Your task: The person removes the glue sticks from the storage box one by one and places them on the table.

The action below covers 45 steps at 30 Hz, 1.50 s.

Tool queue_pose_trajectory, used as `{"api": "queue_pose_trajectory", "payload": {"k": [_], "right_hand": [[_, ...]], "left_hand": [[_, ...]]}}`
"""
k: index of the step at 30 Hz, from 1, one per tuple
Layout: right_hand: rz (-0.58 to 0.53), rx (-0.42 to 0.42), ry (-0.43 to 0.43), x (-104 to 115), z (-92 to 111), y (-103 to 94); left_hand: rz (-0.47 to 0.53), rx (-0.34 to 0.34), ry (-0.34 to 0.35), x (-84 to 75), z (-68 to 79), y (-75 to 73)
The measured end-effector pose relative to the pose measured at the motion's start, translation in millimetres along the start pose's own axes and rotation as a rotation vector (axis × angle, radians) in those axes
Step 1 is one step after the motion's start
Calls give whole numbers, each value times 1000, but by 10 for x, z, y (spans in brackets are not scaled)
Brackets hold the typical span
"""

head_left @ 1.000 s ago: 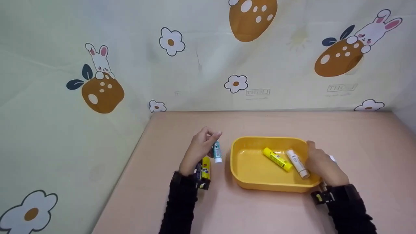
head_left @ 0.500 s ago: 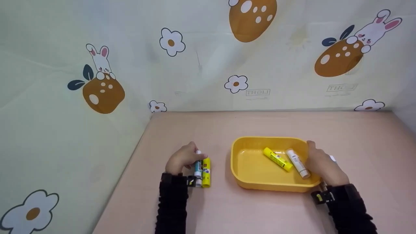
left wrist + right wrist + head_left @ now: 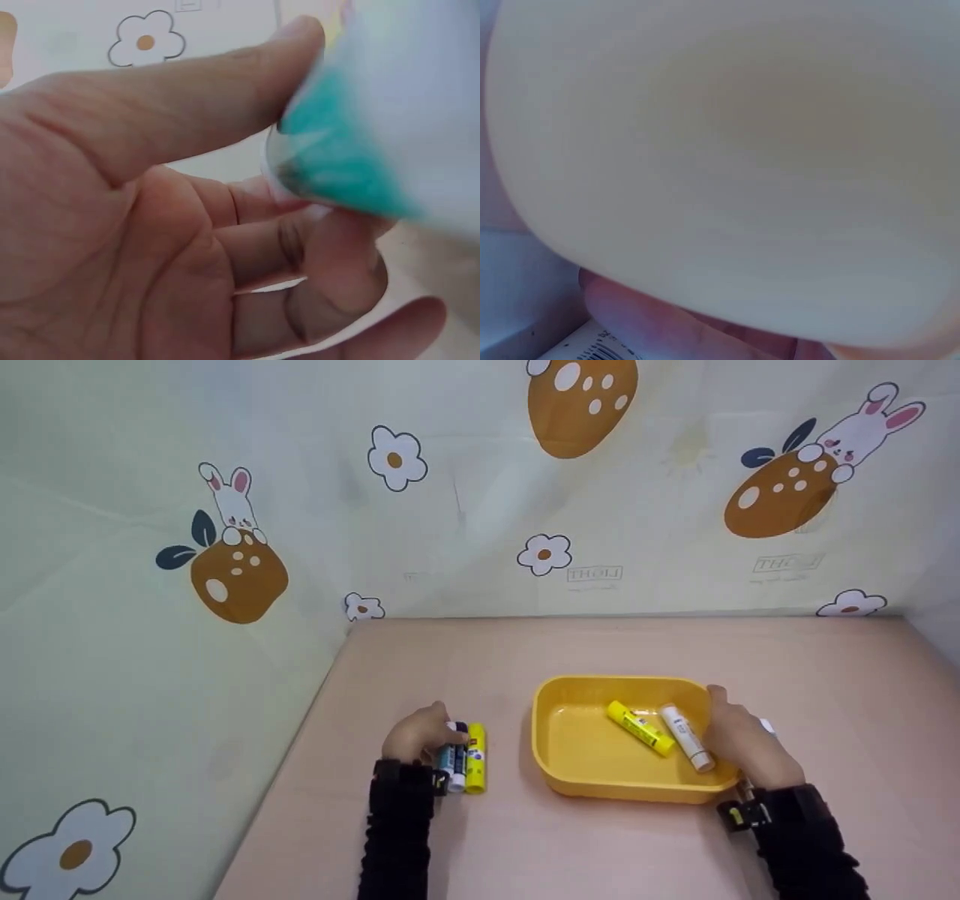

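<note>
My left hand [image 3: 420,735] pinches a teal-and-white glue stick [image 3: 445,765] between thumb and fingers, low over the table at left; close up, the teal tube [image 3: 337,142] is blurred in the left wrist view. Right beside it are a dark-blue-and-white glue stick [image 3: 460,761] and a yellow one [image 3: 475,757], lined up side by side. My right hand [image 3: 746,742] grips the right end of a yellow plastic bin [image 3: 630,793]. A pale, blurred surface fills most of the right wrist view, with fingers [image 3: 645,315] along its lower edge.
Inside the bin lie a yellow glue stick [image 3: 641,727] and a white one [image 3: 687,737], both slanted. A white item [image 3: 768,726] shows just right of my right hand; a printed barcode [image 3: 604,351] appears below the fingers. A patterned cloth wall [image 3: 465,510] stands behind the table.
My left hand has moved left and toward me with the teal-and-white glue stick, bringing it down to the left of the dark-blue one. The right hand and bin stay put.
</note>
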State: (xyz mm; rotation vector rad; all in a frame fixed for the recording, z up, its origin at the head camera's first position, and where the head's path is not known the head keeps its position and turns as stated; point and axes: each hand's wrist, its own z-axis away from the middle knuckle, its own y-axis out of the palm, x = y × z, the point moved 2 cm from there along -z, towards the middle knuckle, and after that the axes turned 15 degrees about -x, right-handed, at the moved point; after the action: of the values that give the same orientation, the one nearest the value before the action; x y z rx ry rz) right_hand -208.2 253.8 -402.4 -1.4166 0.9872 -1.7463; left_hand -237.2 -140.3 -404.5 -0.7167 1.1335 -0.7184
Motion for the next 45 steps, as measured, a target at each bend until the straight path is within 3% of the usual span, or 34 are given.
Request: {"api": "queue_pose_trajectory", "payload": {"k": [9, 30, 40, 45], "right_hand": [[15, -33, -52, -2, 3, -13], [10, -19, -34, -10, -13, 2], [22, -34, -61, -9, 0, -23], [19, -27, -48, -2, 0, -19]], "left_hand": [[-34, 1, 9, 44, -56, 33], [-26, -5, -11, 65, -34, 35], [-57, 7, 8, 23, 11, -15], [-68, -52, 78, -96, 89, -95]]}}
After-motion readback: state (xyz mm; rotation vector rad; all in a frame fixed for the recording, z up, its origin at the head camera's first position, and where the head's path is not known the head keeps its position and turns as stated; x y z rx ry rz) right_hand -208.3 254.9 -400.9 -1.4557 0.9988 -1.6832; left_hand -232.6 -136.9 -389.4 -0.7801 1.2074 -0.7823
